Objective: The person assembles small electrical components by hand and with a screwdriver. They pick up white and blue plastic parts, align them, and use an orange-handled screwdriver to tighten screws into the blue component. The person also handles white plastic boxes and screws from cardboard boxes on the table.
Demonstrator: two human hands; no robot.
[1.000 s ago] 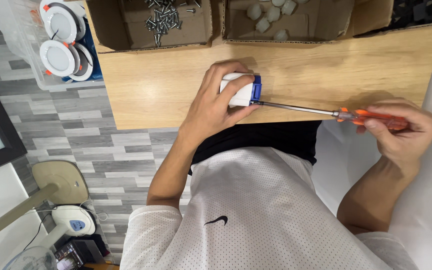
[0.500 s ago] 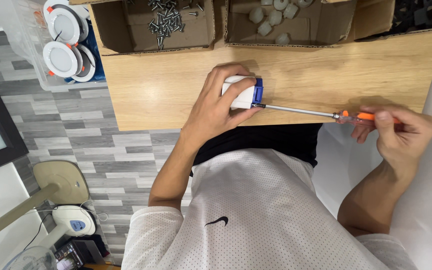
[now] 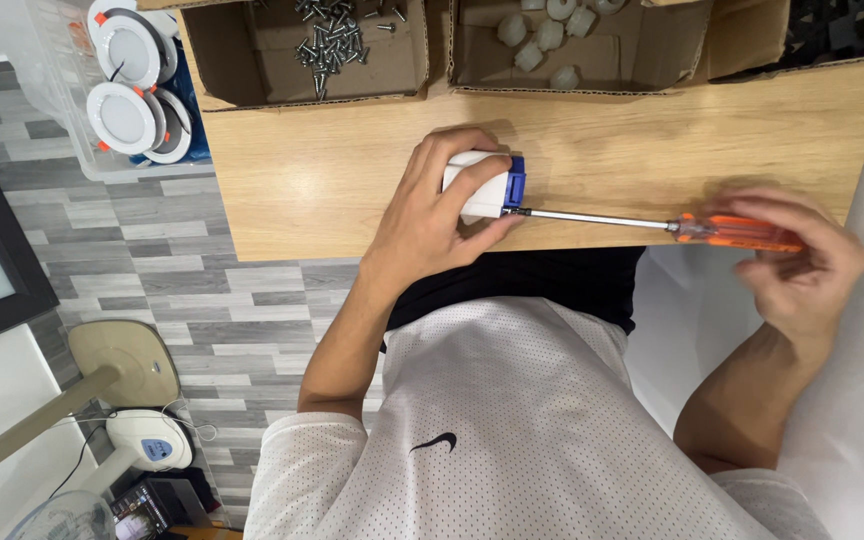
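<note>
Left hand (image 3: 430,215) fingers wrapped around a white-and-blue housing (image 3: 485,186) on the wooden table (image 3: 332,170); right hand (image 3: 802,262) fingers closed around an orange-handled screwdriver (image 3: 652,224) — tip seated at the blue end, fastening apparently unfinished — loose screws (image 3: 337,40) remain boxed.

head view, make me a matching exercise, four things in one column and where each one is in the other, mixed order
Things:
1. white and blue part
2. screwdriver
3. screws
4. round white lamps

Places:
a. in the clear plastic bin off the end of the wooden table
b. loose in a cardboard box at the table's far edge
c. under the left hand, on the table
d. orange handle in the right hand, tip at the blue end of the part

Pairs: 1-c, 2-d, 3-b, 4-a
</note>
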